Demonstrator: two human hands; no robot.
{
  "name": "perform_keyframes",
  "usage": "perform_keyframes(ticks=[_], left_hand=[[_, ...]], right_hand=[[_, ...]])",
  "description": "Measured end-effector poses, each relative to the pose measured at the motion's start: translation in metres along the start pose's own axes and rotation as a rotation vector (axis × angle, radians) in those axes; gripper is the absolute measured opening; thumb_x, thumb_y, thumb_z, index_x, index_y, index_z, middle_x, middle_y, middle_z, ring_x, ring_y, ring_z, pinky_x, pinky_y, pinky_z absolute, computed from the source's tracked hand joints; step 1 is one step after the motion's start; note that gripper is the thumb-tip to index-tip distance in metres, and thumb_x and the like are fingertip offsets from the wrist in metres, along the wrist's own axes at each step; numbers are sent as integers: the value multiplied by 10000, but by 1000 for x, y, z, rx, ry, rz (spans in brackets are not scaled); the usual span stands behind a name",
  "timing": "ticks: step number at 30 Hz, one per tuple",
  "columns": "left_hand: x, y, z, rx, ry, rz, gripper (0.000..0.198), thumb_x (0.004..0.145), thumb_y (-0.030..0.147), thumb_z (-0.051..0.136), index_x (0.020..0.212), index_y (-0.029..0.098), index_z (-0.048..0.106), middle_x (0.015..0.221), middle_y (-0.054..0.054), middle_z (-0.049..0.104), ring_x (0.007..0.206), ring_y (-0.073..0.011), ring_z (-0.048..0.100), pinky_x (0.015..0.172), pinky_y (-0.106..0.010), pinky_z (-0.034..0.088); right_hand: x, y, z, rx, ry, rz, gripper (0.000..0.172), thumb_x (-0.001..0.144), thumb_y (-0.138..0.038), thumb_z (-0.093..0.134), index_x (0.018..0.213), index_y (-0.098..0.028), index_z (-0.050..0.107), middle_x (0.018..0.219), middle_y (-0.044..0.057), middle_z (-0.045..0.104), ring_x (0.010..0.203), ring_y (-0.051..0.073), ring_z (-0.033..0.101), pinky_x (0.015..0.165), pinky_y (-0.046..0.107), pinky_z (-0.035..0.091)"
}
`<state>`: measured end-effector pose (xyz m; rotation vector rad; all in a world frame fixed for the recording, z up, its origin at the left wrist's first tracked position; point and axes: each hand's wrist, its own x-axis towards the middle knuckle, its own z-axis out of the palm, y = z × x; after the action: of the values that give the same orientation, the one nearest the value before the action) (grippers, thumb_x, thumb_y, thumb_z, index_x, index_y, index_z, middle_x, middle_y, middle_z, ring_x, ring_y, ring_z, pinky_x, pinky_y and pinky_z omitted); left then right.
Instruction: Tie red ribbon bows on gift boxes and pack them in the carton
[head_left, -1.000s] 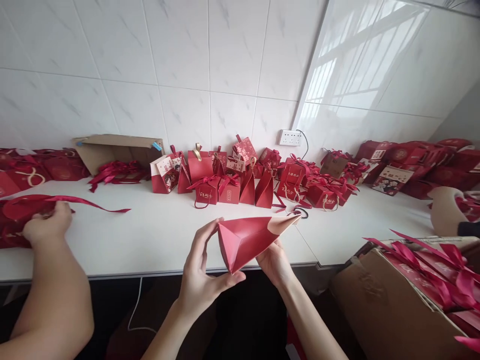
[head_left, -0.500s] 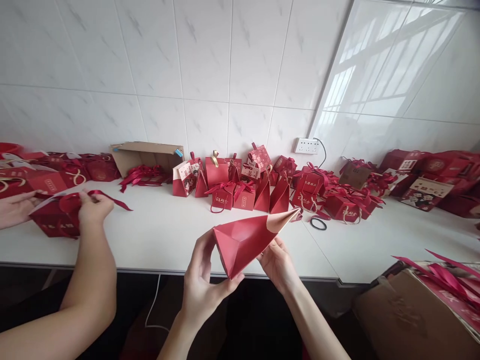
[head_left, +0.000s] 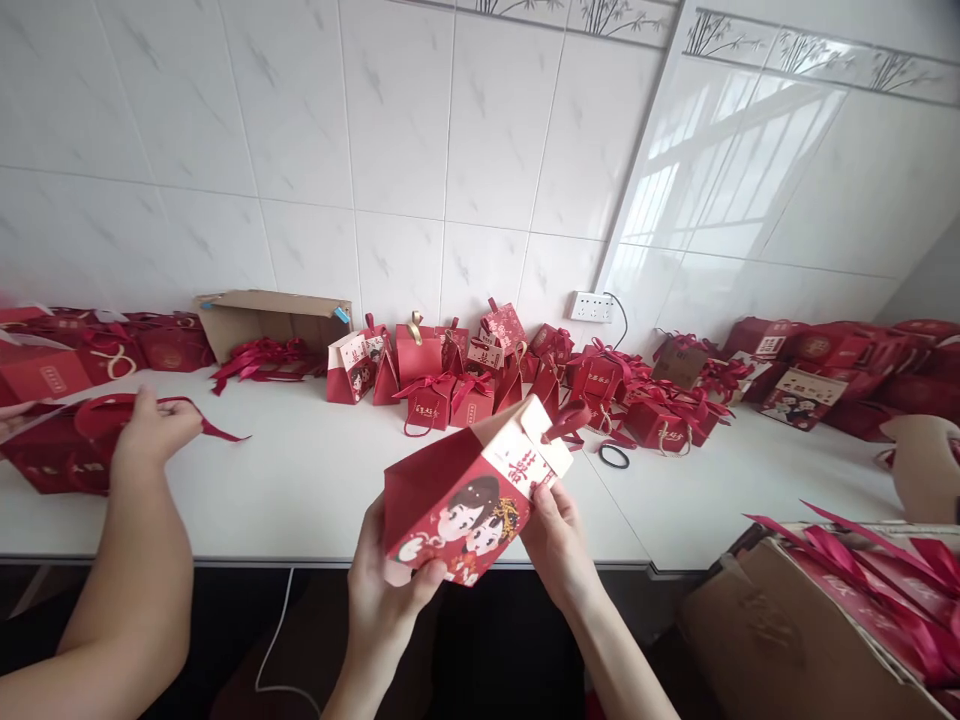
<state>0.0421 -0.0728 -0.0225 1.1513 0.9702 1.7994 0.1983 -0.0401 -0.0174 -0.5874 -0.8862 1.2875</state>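
A red gift box [head_left: 457, 500] with a cream top, two cartoon figures and a dark red ribbon loop is held tilted above the table's front edge. My left hand [head_left: 390, 580] grips its lower end, thumb on the printed front and the other fingers partly hidden behind. My right hand [head_left: 559, 535] pinches the cream top near the ribbon loop, thumb in front. Beyond the held box stand several small red boxes, among them one with a gold loop [head_left: 418, 350] and a cartoon-printed one [head_left: 358, 365].
At the left, a co-worker's hand [head_left: 161, 425] handles a red ribboned box [head_left: 64, 450]. An open cardboard box [head_left: 274, 325] with red ribbons stands by the wall. A black ring [head_left: 613, 456] lies on the white table [head_left: 292, 480]. At lower right stands a full carton [head_left: 787, 630]; another person's arm [head_left: 926, 465] shows right.
The held box has been turned so its printed front and ribbon loop face me; before, its plain red side showed. The view has shifted slightly right, and an arm has appeared at the right edge.
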Motion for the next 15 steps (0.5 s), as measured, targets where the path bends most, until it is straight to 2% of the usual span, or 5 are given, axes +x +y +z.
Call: perform_keyframes(ticks=[3,5,8,11,15], left_hand=[[-2,-12,3,-102,-40,-74,799,596,548,754,1268,229,461,1206,-110,598,1118,-316,578,880,-380,542],[-5,-21,6,-133,-69,-111,776,610,556,741,1262,228,477,1229,-113,594,1162,-329,551,926,-400,518],[-11,-29,12,-159,-106,-174,715,647,585,695,1237,219,522,1170,-117,633,1121,-338,579,894,-422,536],[-19,-32,20,-206,-78,-195,755,659,604,671,1292,242,478,1151,-108,643,1108,-320,593,881,-418,544],[-30,-40,28,-227,-13,-208,797,657,627,655,1315,231,439,1174,-112,632,1098,-307,602,878,-402,544]], right_hand=[[-1,-4,1,-79,68,-50,357,719,-523,698,920,-231,650,981,69,715,890,251,667,768,379,552],[-2,-7,3,-177,102,-115,348,754,-521,662,932,-223,646,995,72,709,910,252,656,787,378,543],[-4,-13,8,-333,91,-233,321,788,-479,638,983,-226,641,1066,68,686,973,243,632,822,349,528],[-8,-19,12,-417,46,-287,306,794,-432,640,1032,-239,632,1094,54,674,989,224,626,816,313,523],[-5,-26,10,-512,22,-292,303,813,-438,608,1034,-233,639,986,46,686,864,199,633,752,297,521]])
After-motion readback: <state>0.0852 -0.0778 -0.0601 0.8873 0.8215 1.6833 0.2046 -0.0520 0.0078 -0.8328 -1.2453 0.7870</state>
